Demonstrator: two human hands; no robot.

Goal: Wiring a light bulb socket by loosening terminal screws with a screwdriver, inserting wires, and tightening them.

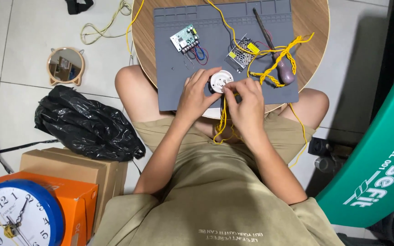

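**Bench entry: round white part and yellow wire, both hands**

Shirt, olive, fills the lower frame closest to the lens; forearms run up from it to the desk (313,20), a round wooden top carrying a grey mat (169,91).

- White disc (221,80): small round part at the mat's near edge, lying flat, face up, between the two hands.
- Left hand (197,93): fingers curled against the disc's left side, steadying it; grip closed on the disc. It lies just left of the part, wrist angled up from the lap.
- Right hand (247,102): just right of and below the disc, thumb and fingertips pinched together on the yellow wire (224,123) at the disc's right rim. Both hands are about equally near the disc.
- Wire: its free length hangs down from the pinch toward the lap; a twisted run (281,57) lies up and to the right across the mat.
- Also on the mat: screwdriver (274,50), purple handle, lying diagonally; green circuit board (185,38); metal-caged power supply (241,53).
- Floor, left: mirror (65,66), black bag (87,125), cartons, blue clock (17,216).
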